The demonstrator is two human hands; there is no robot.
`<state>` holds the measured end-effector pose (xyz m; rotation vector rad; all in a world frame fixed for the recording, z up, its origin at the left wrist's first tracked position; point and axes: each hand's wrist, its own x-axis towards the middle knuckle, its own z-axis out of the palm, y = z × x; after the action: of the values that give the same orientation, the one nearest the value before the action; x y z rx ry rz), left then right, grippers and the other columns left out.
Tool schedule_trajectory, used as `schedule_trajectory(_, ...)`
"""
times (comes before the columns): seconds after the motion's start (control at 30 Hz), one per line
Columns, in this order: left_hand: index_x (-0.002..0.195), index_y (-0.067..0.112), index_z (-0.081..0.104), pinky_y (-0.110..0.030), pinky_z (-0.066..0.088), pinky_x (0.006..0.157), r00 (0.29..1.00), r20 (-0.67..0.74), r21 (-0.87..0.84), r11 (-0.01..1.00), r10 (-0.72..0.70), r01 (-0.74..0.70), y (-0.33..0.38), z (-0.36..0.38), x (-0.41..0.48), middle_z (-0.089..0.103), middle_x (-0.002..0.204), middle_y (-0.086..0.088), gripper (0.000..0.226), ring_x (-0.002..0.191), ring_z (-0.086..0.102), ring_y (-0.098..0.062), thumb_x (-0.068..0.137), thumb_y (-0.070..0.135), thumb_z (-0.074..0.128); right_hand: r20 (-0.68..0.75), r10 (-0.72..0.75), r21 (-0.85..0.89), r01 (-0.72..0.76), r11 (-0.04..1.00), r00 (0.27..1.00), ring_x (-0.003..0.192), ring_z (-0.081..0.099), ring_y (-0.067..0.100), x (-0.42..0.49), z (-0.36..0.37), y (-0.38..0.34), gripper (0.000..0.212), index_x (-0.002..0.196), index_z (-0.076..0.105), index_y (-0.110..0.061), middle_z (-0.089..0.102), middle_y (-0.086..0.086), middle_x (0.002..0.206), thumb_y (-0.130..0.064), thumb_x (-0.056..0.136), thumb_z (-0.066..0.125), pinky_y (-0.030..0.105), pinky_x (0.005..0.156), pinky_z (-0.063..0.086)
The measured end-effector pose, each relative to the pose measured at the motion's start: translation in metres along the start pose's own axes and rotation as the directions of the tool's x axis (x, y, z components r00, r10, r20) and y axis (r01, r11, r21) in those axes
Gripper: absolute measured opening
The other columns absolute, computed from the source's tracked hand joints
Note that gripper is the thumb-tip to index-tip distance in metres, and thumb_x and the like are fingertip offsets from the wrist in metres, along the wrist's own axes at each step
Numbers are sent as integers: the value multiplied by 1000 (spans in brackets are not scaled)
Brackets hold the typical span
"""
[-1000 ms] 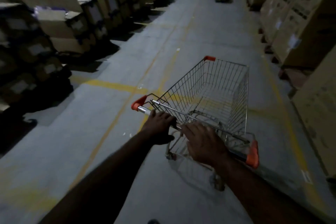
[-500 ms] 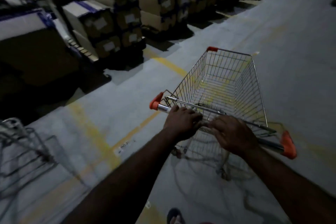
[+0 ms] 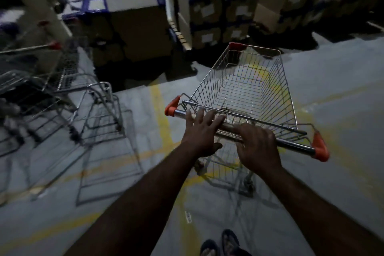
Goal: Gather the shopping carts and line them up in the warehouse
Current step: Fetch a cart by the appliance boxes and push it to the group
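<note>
Loosening left grip [image 3: 202, 131], right grip [image 3: 258, 147], cart [image 3: 287, 97] swung leftward

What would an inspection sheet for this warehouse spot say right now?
Surface: grey concrete floor with worn yellow lines.
Job's things: empty wire shopping cart straight ahead; other carts, blurred, at left.
Clutter: nothing seen.
Grippers: left hand and right hand rest on the cart's handle, fingers loosely extended.
Cables: nothing seen.
Surroundings: stacked, labelled cardboard boxes behind; dim light.
</note>
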<state>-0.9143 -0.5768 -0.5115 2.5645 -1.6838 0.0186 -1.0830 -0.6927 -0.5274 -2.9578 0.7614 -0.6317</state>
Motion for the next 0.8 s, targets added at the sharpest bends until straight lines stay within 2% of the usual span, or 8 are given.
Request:
schedule_trajectory(0.13,154,41,8,-62,-19,110,983,51,29,984,-178,176,-38,1,-14,-4,166,-3,93,150,-14,-34,81,63,61,45,-108,139,100,985,993,108,57,30,31,21,-26,62,129,59,-25,62,0,125,-28,68,64,46,99,32)
schedule_trajectory(0.3,154,43,11,-59,-12,115,939,138,9,949,-314,316,-95,-12,-19,2,166,-5,84,151,-8,-32,85,73,49,126,-212,337,159,928,969,111,57,25,84,37,-59,58,126,54,-34,63,-6,120,-27,70,69,47,102,32)
schedule_trajectory(0.47,152,46,21,-59,-14,114,870,188,-82,876,-455,476,-148,-33,-5,11,166,-5,65,151,-7,-33,94,69,37,217,-329,316,253,914,919,111,54,26,148,52,-94,60,131,50,-36,61,-5,119,-23,74,68,48,101,33)
schedule_trajectory(0.57,152,45,25,-63,-8,115,831,245,-122,834,-500,538,-172,-37,-3,16,165,-5,55,151,-6,-34,99,60,34,274,-385,278,310,909,881,121,49,23,166,65,-113,66,136,43,-39,56,-8,127,-22,76,65,52,111,24)
schedule_trajectory(0.63,149,42,34,-64,1,115,816,253,-121,820,-520,560,-191,-39,2,27,161,-5,49,151,6,-34,101,54,36,295,-421,278,345,897,857,131,40,22,181,77,-120,72,140,38,-38,51,-7,136,-20,75,63,53,117,14)
schedule_trajectory(0.67,143,39,43,-64,8,114,817,231,-107,820,-529,562,-203,-40,6,39,154,-6,44,148,19,-32,101,52,38,310,-431,283,350,893,847,135,36,21,193,81,-125,75,142,37,-38,48,-7,140,-19,74,63,53,119,9)
schedule_trajectory(0.73,122,30,58,-61,25,109,815,175,-77,818,-552,571,-227,-43,14,61,128,-4,33,127,48,-28,100,50,44,356,-418,312,315,896,836,140,30,18,223,88,-141,78,143,37,-39,45,-9,143,-18,73,63,53,120,0)
schedule_trajectory(0.8,103,28,60,-56,35,104,797,141,-87,795,-587,601,-254,-45,20,67,105,-2,26,106,60,-26,98,50,48,384,-397,353,265,897,834,139,31,15,253,96,-163,75,141,42,-39,48,-11,140,-18,73,65,49,120,-6)
